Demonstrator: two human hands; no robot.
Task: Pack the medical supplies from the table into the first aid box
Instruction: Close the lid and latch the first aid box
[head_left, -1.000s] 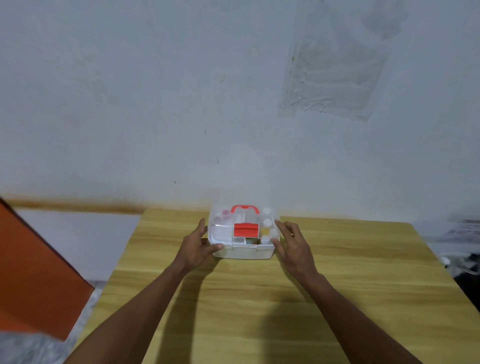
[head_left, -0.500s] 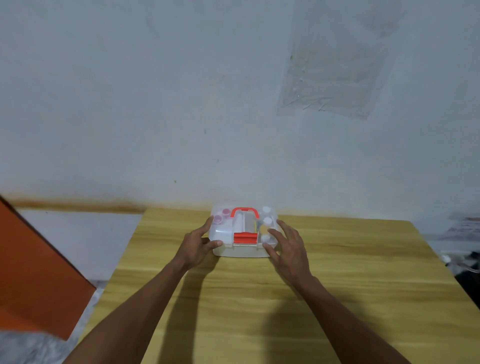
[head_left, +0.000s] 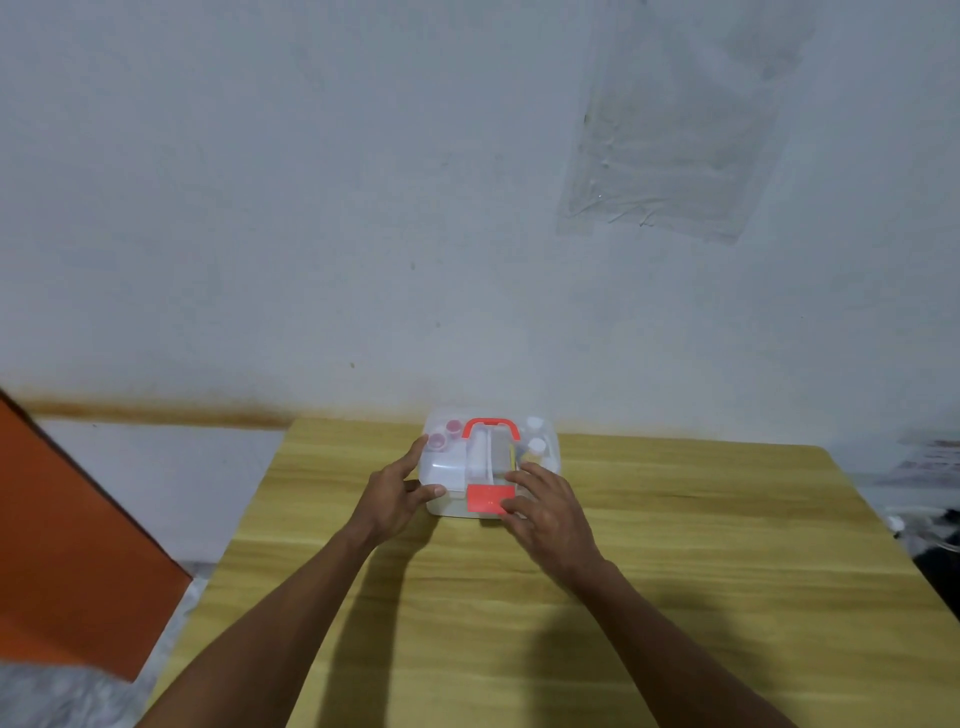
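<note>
Head view: first aid box (head_left: 488, 467) at the far middle of the wooden table (head_left: 675, 597), close to the wall, clear lid down over the contents, red handle (head_left: 491, 427) lying flat on top, red latch (head_left: 490, 500) at the near front edge. Through the lid, two pink-capped pots (head_left: 445, 435) on the left and white-capped bottles (head_left: 535, 435) on the right, plus pale packets in the middle; details too blurred to name. No loose supplies visible anywhere on the table, so probably the closing step.

To do it well: press the latch squarely at its centre, straight toward the box front, while bracing the opposite side so the light box does not slide toward the wall. Check that the lid sits flush along the front rim before pressing; a lid riding up on a tall bottle cap likely springs back. Listen or feel for the snap, then tug the lid gently.

Left hand (head_left: 397, 493) against the left front corner of the box, fingers spread moderately, thumb laid along the front edge, index reaching up the side wall; bracing rather than gripping. Right hand (head_left: 545, 512) over the right front corner, fingers curled loosely, thumb tip touching the right end of the latch, other fingertips resting on the lid. Both forearms stretched forward and converging, wrists low near the tabletop, nothing carried in either hand
</note>
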